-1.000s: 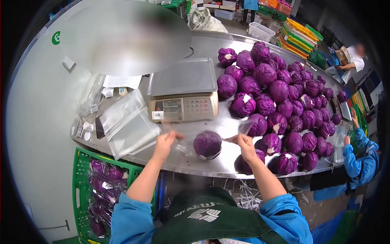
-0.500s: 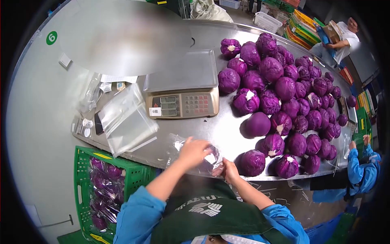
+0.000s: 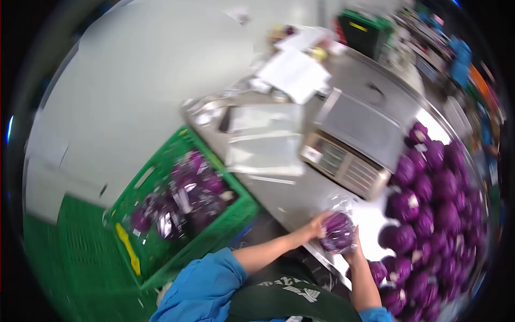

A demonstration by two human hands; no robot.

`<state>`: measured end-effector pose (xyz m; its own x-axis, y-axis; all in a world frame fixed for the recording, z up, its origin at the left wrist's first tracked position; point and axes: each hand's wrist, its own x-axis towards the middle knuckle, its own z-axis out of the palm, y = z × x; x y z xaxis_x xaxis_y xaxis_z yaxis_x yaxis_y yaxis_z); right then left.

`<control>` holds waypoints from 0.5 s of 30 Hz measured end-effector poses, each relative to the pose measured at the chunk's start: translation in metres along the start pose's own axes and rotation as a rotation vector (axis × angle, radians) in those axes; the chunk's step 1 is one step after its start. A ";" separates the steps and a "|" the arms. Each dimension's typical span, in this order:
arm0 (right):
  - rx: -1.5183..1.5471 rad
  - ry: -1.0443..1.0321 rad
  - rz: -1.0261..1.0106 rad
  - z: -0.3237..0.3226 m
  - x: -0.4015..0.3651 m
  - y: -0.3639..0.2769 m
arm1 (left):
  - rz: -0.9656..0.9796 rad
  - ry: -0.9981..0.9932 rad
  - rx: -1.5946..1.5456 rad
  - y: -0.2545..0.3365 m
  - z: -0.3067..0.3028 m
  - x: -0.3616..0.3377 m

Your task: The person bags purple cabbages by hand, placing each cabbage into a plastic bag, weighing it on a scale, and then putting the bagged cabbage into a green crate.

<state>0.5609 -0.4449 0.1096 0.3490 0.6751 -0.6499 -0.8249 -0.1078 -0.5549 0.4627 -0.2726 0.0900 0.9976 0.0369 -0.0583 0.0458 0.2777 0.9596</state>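
A red cabbage in a clear plastic bag (image 3: 338,232) is held between both hands, at the front edge of the metal table. My left hand (image 3: 317,225) grips it from the left side. On its other side my right hand (image 3: 353,251) is closed against the bag, its fingers partly hidden. Loose bag film stands up above the cabbage. To the right lies a large pile of unbagged red cabbages (image 3: 445,214).
Left of the table stands a green crate (image 3: 155,170) with several bagged cabbages inside. A weighing scale (image 3: 359,129) sits on the table (image 3: 263,196), beside a stack of clear bags (image 3: 265,147). Papers (image 3: 295,72) lie behind.
The view has swung left, bringing more of the crate into sight. My hands, earlier working at the clear bag low over the table edge, now hold the bagged red cabbage up between them.
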 end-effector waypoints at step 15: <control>-0.732 -0.433 -0.158 0.244 0.038 0.089 | -0.323 1.013 -0.721 0.062 -0.199 -0.411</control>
<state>0.3917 -0.2506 0.1623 0.1127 0.9244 -0.3645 -0.2346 -0.3317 -0.9137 0.0453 -0.0795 0.1182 0.4479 0.4923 -0.7463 -0.0774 0.8530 0.5162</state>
